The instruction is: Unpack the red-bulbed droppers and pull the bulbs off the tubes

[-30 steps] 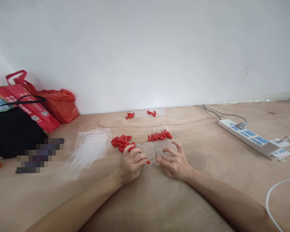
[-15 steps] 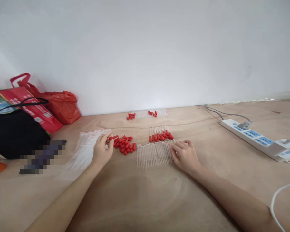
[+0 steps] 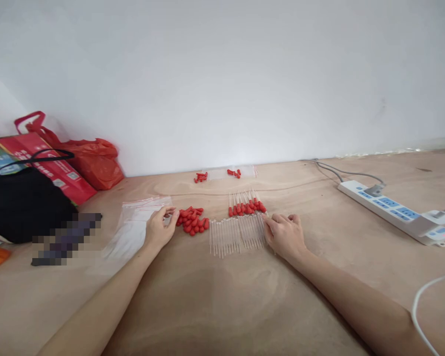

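Note:
A row of thin clear tubes (image 3: 234, 234) lies flat on the wooden surface. My right hand (image 3: 285, 235) rests at the row's right end, fingers curled against the tubes. Left of the row sits a pile of small red caps (image 3: 193, 220). My left hand (image 3: 160, 228) lies at the pile's left edge, fingers bent and touching the nearest caps. Behind the bare tubes is a second row of tubes with red caps fitted (image 3: 245, 203).
Clear zip bags (image 3: 133, 227) lie left of my left hand. A black bag (image 3: 22, 202) and red bags (image 3: 89, 160) stand at far left. Small bags with red caps (image 3: 222, 174) lie near the wall. A white power strip (image 3: 393, 211) with cables lies at right.
My left hand left the tube row and went left to the red cap pile. My right hand slid from the row's middle to its right end.

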Motion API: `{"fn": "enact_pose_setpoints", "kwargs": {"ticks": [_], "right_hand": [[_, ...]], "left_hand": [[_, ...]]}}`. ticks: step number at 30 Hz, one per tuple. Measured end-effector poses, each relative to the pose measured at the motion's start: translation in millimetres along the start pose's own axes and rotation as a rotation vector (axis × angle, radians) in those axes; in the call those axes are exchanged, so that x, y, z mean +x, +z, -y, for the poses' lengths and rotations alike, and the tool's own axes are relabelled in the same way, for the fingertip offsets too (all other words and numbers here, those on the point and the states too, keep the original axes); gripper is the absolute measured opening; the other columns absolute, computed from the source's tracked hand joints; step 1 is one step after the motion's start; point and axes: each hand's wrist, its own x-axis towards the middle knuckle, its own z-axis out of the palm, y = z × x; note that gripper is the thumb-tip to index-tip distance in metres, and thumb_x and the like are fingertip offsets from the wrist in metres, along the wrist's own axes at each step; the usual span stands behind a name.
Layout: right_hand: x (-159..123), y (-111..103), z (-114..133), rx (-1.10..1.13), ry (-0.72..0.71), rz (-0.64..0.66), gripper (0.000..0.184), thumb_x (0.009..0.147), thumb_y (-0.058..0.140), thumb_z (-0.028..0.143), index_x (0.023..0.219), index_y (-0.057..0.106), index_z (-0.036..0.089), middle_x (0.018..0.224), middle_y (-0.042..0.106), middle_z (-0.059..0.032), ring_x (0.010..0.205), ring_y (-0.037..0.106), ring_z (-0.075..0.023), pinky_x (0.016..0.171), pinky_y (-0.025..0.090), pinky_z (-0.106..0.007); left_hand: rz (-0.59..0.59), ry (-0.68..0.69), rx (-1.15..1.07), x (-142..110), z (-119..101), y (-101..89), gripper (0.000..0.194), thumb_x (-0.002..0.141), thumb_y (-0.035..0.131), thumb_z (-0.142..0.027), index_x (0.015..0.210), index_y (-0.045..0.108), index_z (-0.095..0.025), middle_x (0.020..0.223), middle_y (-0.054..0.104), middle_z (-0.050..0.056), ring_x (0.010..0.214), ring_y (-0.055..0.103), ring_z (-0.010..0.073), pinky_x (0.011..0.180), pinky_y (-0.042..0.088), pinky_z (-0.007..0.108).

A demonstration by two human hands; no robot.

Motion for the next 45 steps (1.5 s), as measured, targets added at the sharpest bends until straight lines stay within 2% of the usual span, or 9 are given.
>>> {"fn": "enact_pose_setpoints", "kwargs": {"ticks": [6, 12, 16, 21, 25, 32, 38, 42, 45], "right_hand": [[-2, -2, 6, -0.006, 0.005, 0.097, 0.022, 0.079, 0.041, 0.021, 0.088, 0.061, 0.017, 0.069, 0.062, -0.0033, 0.057, 0.051, -0.0131, 0.063, 0.02, -0.031], [0, -4, -2, 0.005, 0.094, 0.116, 0.025, 0.082, 0.039, 0.028, 0.09, 0.061, 0.02, 0.076, 0.062, -0.0048, 0.067, 0.055, -0.0164, 0.063, 0.024, -0.031], [-1, 2, -20, 0.0, 0.247, 0.084, 0.027, 0.082, 0.04, 0.033, 0.091, 0.061, 0.018, 0.086, 0.062, -0.0094, 0.078, 0.056, -0.0223, 0.063, 0.031, -0.032], [-2, 12, -29, 0.133, 0.312, 0.2, 0.028, 0.083, 0.037, 0.028, 0.095, 0.06, 0.016, 0.087, 0.064, -0.0106, 0.082, 0.058, -0.0223, 0.067, 0.039, -0.032], [1, 16, -28, 0.302, 0.34, 0.238, 0.031, 0.082, 0.035, 0.021, 0.101, 0.057, 0.011, 0.095, 0.063, -0.0119, 0.088, 0.059, -0.0195, 0.077, 0.042, -0.029], [5, 13, -25, 0.491, 0.372, 0.252, 0.03, 0.08, 0.036, 0.016, 0.1, 0.058, 0.015, 0.098, 0.064, -0.0078, 0.091, 0.059, -0.0174, 0.078, 0.045, -0.027], [6, 9, -24, 0.536, 0.37, 0.268, 0.029, 0.077, 0.04, 0.013, 0.099, 0.059, 0.016, 0.095, 0.065, -0.0065, 0.083, 0.061, -0.0159, 0.074, 0.046, -0.026], [6, 10, -24, 0.509, 0.415, 0.283, 0.027, 0.075, 0.044, 0.014, 0.098, 0.058, 0.013, 0.093, 0.065, -0.0085, 0.076, 0.061, -0.0152, 0.07, 0.046, -0.026], [5, 13, -26, 0.494, 0.424, 0.282, 0.026, 0.076, 0.044, 0.015, 0.098, 0.057, 0.013, 0.097, 0.063, -0.009, 0.075, 0.06, -0.0147, 0.069, 0.045, -0.026]], "left_hand": [[-0.17, 0.14, 0.043, -2, -3, -4.8, 0.02, 0.078, 0.043, -0.032, 0.084, 0.056, -0.018, 0.079, 0.063, 0.006, 0.077, 0.055, 0.0202, 0.07, 0.043, 0.032], [-0.253, 0.357, 0.009, -7, -33, -7.8, 0.013, 0.078, 0.048, -0.026, 0.081, 0.056, -0.017, 0.079, 0.061, 0.005, 0.079, 0.053, 0.019, 0.078, 0.041, 0.034], [-0.071, 0.425, -0.065, -5, -60, 0.6, 0.012, 0.078, 0.05, -0.027, 0.08, 0.058, -0.018, 0.08, 0.059, 0.005, 0.079, 0.052, 0.0179, 0.076, 0.041, 0.033], [0.206, 0.573, -0.133, -22, -109, 16.0, 0.019, 0.075, 0.053, -0.036, 0.084, 0.058, -0.019, 0.091, 0.058, 0.006, 0.09, 0.051, 0.0204, 0.082, 0.037, 0.037], [0.409, 0.702, -0.146, -57, -159, 35.6, 0.059, 0.057, 0.06, -0.061, 0.098, 0.052, -0.019, 0.114, 0.049, 0.01, 0.107, 0.041, 0.0283, 0.092, 0.03, 0.045], [0.403, 0.518, -0.066, -61, -191, 71.5, 0.057, 0.06, 0.058, -0.06, 0.095, 0.048, -0.016, 0.12, 0.042, 0.015, 0.115, 0.032, 0.0318, 0.094, 0.022, 0.053], [0.374, 0.472, -0.028, -53, -185, 61.8, 0.053, 0.064, 0.055, -0.059, 0.093, 0.048, -0.016, 0.114, 0.046, 0.013, 0.109, 0.037, 0.0294, 0.091, 0.026, 0.05], [0.418, 0.289, 0.13, -19, -172, 53.6, 0.03, 0.079, 0.043, -0.041, 0.095, 0.05, -0.017, 0.102, 0.054, 0.009, 0.098, 0.045, 0.0247, 0.083, 0.033, 0.042], [0.558, 0.078, 0.283, 19, -155, 55.9, 0.028, 0.079, 0.04, -0.038, 0.091, 0.056, -0.019, 0.104, 0.057, 0.01, 0.104, 0.045, 0.0264, 0.086, 0.031, 0.042]]}}
